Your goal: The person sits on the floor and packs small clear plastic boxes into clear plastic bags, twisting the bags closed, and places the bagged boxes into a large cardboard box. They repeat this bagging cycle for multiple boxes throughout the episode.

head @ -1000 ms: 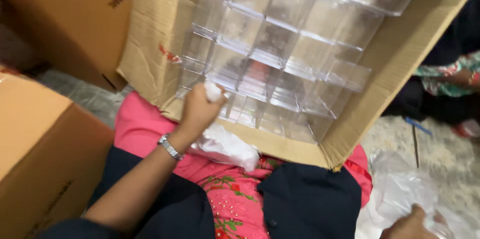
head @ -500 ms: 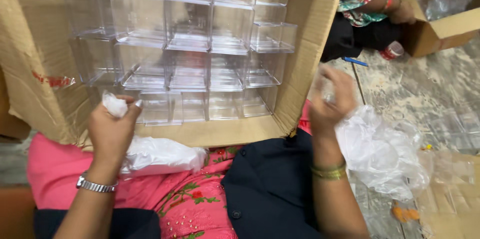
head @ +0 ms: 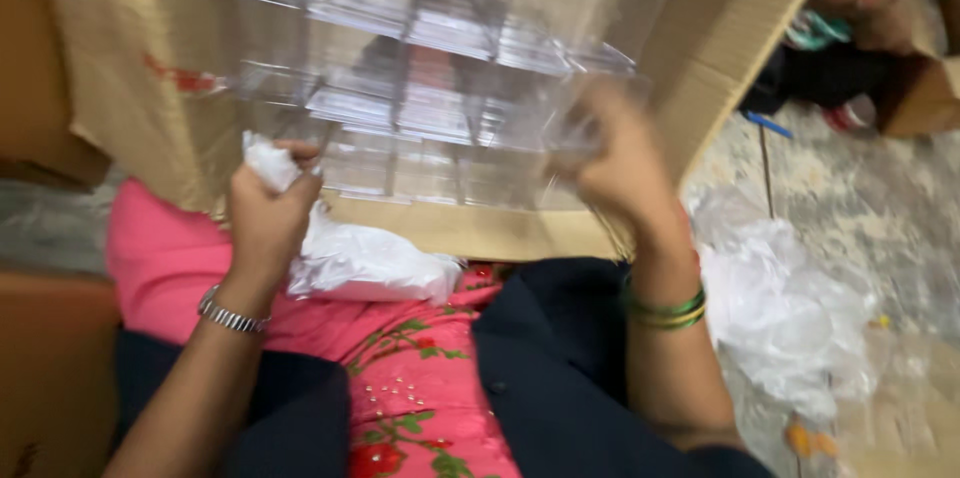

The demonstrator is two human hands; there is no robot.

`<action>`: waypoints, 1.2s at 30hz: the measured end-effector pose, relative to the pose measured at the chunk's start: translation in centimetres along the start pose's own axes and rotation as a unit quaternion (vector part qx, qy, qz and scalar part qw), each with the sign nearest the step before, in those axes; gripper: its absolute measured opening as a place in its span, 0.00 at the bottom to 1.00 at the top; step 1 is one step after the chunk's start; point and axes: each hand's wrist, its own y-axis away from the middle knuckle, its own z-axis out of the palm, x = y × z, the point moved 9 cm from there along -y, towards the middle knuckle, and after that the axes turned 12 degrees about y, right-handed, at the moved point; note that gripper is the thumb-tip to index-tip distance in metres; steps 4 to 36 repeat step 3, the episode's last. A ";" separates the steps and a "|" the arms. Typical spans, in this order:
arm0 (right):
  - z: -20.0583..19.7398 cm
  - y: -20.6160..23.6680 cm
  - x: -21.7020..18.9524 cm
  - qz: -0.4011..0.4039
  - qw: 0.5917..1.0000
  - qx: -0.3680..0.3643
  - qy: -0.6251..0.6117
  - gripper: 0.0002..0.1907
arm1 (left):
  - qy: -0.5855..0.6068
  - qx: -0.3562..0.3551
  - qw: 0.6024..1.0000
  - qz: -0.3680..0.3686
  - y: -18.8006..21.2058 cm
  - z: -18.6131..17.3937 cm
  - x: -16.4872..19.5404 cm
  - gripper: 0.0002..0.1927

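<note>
A large cardboard box lies tipped towards me on my lap, filled with stacked clear plastic containers. My left hand is closed around a crumpled white cloth at the box's lower left edge. My right hand is blurred and reaches into the box's lower right; it seems to grip a clear plastic container there. A white plastic bag rests on my lap below the box.
Crumpled clear plastic wrap lies on the patterned floor at right. Another cardboard box stands at lower left. A second person's sleeve and a small cardboard box are at the upper right, by a blue pen.
My right hand has moved from beside the box's right flap into the box among the containers. The left hand stays at the lower left with the cloth. The view came closer.
</note>
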 end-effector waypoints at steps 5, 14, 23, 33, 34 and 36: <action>8.3 1.7 -2.0 0.033 0.986 -0.164 0.003 0.53 | -0.126 0.026 0.984 0.123 -1.2 0.0 4.6 0.10; 8.3 1.7 -2.0 0.033 0.986 -0.164 0.003 0.53 | -0.126 0.026 0.984 0.123 -1.2 0.0 4.6 0.10; 8.3 1.7 -2.0 0.033 0.986 -0.164 0.003 0.53 | -0.126 0.026 0.984 0.123 -1.2 0.0 4.6 0.10; 8.3 1.7 -2.0 0.033 0.986 -0.164 0.003 0.53 | -0.126 0.026 0.984 0.123 -1.2 0.0 4.6 0.10; 8.3 1.7 -2.0 0.033 0.986 -0.164 0.003 0.53 | -0.126 0.026 0.984 0.123 -1.2 0.0 4.6 0.10; 8.3 1.7 -2.0 0.033 0.986 -0.164 0.003 0.53 | -0.126 0.026 0.984 0.123 -1.2 0.0 4.6 0.10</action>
